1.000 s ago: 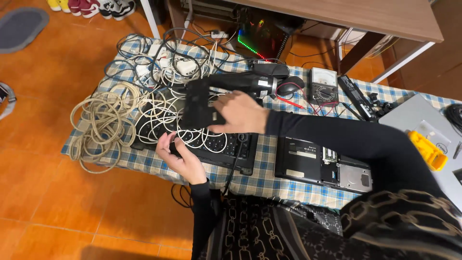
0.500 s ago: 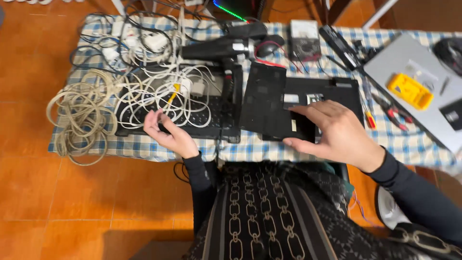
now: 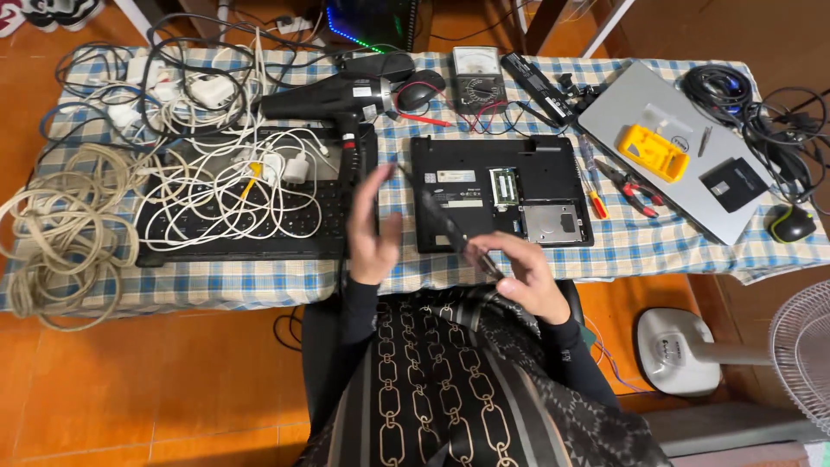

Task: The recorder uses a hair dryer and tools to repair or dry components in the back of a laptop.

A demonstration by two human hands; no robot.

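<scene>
R hand (image 3: 523, 281) is closed on a thin dark tool (image 3: 450, 229), prob. a screwdriver, pinched near its rear end between thumb and fingers; shaft slants up-left, and its front end sits over the bottom-left corner of the upturned black laptop (image 3: 500, 192). L hand (image 3: 370, 227) is empty, fingers straight and loosely together, palm edge-on, raised above the checked cloth (image 3: 259, 277) in the gap between the black keyboard (image 3: 242, 216) w/ white cables (image 3: 216, 195) and the laptop; touches nothing I can see. Laptop lies base-up, cover off, memory stick and drive bay exposed. Black hair dryer (image 3: 333, 93) lies behind the keyboard; pliers (image 3: 631, 186) and small screwdrivers are just right of the laptop. Judgement: step in hand is bringing the tool to the laptop base, approach stage, no contact confirmed. Next move, as I judge it, calls for seating the tip squarely in a screw head, w/ L hand steadying the case; blur prevents telling tip type.
</scene>
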